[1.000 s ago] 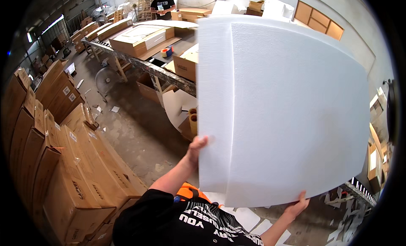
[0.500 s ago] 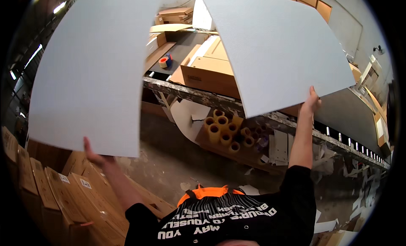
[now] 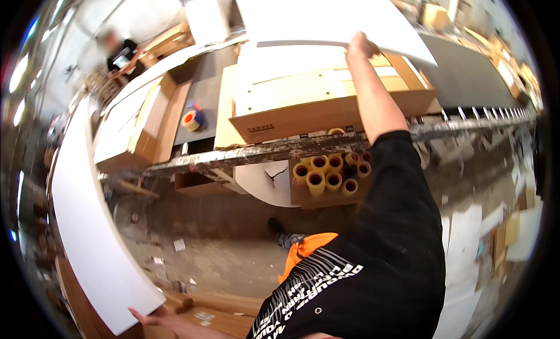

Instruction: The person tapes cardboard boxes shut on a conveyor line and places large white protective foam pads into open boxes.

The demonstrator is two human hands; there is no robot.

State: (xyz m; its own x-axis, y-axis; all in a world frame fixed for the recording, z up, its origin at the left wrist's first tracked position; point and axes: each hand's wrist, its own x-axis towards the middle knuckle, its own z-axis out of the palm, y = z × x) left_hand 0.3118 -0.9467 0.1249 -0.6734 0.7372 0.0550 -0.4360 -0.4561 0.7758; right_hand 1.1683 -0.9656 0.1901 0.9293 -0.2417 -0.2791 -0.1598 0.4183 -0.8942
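My right hand (image 3: pixel 361 46) grips the near edge of a white sheet (image 3: pixel 326 15), reaching forward over the conveyor. That sheet hangs above an open cardboard carton (image 3: pixel 332 112), which has pale boards (image 3: pixel 291 93) inside, and covers part of its far side. Low on the left, my left hand (image 3: pixel 150 317) is closed on the bottom end of a second white sheet (image 3: pixel 93 222). This one stands tilted beside the conveyor, looking long and curved. The fingers behind both sheets are hidden.
A tape dispenser (image 3: pixel 192 119) lies on the conveyor (image 3: pixel 204 82) next to another carton (image 3: pixel 131 135). Several tape rolls (image 3: pixel 317 180) stand under its frame. More cartons (image 3: pixel 224 320) lie below my left arm. Another person (image 3: pixel 123 56) is at the far left.
My right hand has carried its sheet forward over the open carton. My left hand has dropped low to the left, its sheet turning away. The view has swung left, bringing another person in.
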